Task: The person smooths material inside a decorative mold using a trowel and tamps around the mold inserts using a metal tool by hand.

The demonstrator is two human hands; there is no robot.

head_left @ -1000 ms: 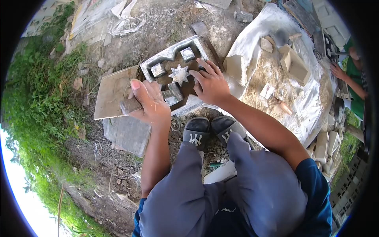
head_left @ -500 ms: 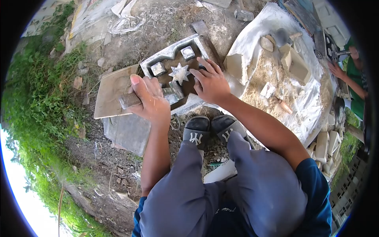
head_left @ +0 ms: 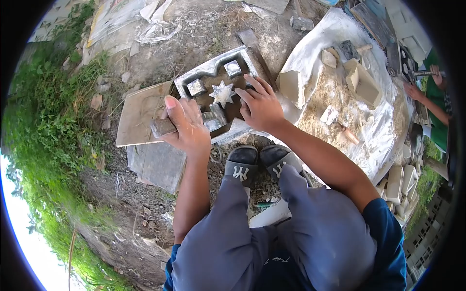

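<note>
A metal block mould [head_left: 213, 63] lies in front of my feet, with a star-shaped core [head_left: 223, 94] in its middle and squarish cores around it. Dark brown material covers the floor between the cores. My left hand [head_left: 188, 128] is closed at the mould's left side around a small grey block [head_left: 162, 127], whose end sticks out to the left; my thumb points up. Over the right side of the mould rests my right hand [head_left: 262, 107], its fingers spread and fingertips reaching inside near the rim. What lies beneath those fingers is hidden.
Sand [head_left: 315, 109] on a white sheet [head_left: 361, 155] lies to the right, with a trowel [head_left: 347, 133] and broken block pieces. Flat boards [head_left: 141, 114] sit at left. A co-worker's arm [head_left: 432, 104] shows far right, near stacked blocks [head_left: 395, 182]. Greenery grows at left.
The view has shifted slightly. Both hands keep nearly the same places on the mould. At far right, the co-worker's hands have moved a little.
</note>
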